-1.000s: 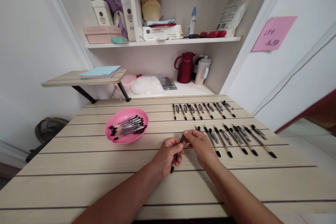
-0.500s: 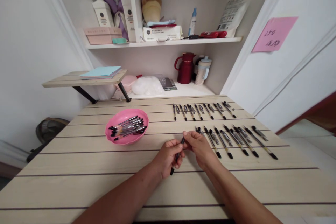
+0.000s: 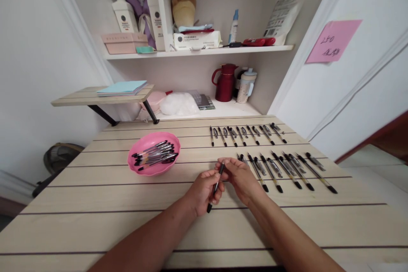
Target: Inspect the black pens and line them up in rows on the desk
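Note:
My left hand (image 3: 205, 190) is closed round a black pen (image 3: 216, 187), which slants with its dark lower end sticking out beneath the fingers. At the pen's upper end, my right hand (image 3: 237, 177) is pinched on it, and the fingertips partly hide that tip. Just right of my right hand lies a row of uncapped pens (image 3: 270, 172) with their loose caps beside them. Farther back is a second row of pens and caps (image 3: 239, 135). To the left, a pink bowl (image 3: 153, 172) holds several more pens (image 3: 156, 153).
The slatted wooden table (image 3: 127, 229) backs onto white shelves (image 3: 204, 52). A small raised stand (image 3: 73, 97) with blue paper (image 3: 123, 87) is at the back left. A red jug (image 3: 225, 83) and a pale cup (image 3: 246, 87) stand behind the table.
My right hand's fingers have shifted slightly at the pen's upper end, showing a little more of it. The left hand stays in nearly the same place.

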